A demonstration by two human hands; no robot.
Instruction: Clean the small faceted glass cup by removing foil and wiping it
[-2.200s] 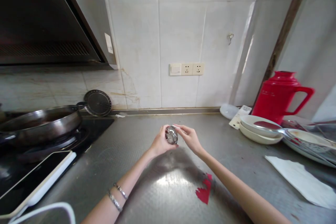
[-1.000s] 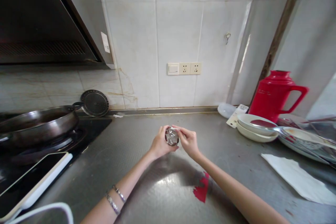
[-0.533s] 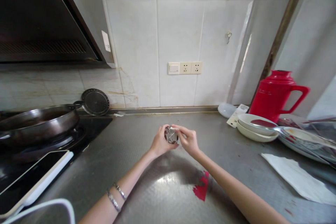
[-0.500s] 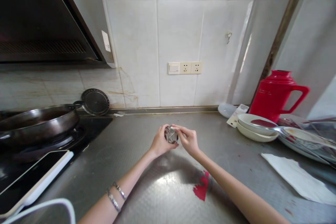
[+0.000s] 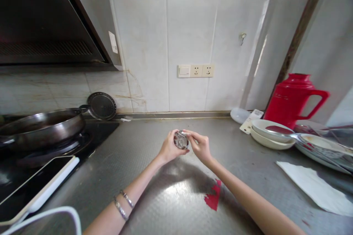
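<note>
Over the steel countertop, a small round container [image 5: 181,140] with a shiny, crumpled-looking silvery face is held up, that face toward me. My left hand [image 5: 169,149] wraps round its left side and underside, thumb along the bottom. At the upper right edge of the container, the thumb and fingers of my right hand [image 5: 200,148] are pinched together on the silvery foil [image 5: 186,133]. The exact bit between those fingertips is too small to see. Below the hands, a torn red scrap [image 5: 213,197] lies on the countertop [image 5: 176,205].
At left are a steel pan [image 5: 46,128] on the black stove, a phone [image 5: 38,187] and a white cable [image 5: 70,209]. To the right stand a red thermos jug [image 5: 289,101], stacked bowls [image 5: 264,141], a patterned plate [image 5: 320,150] and a white paper sheet [image 5: 314,187].
The whole view has shifted slightly, so everything sits a little further right. Both hands keep their hold, and the container's silvery face shows a somewhat different glint and crease pattern.
</note>
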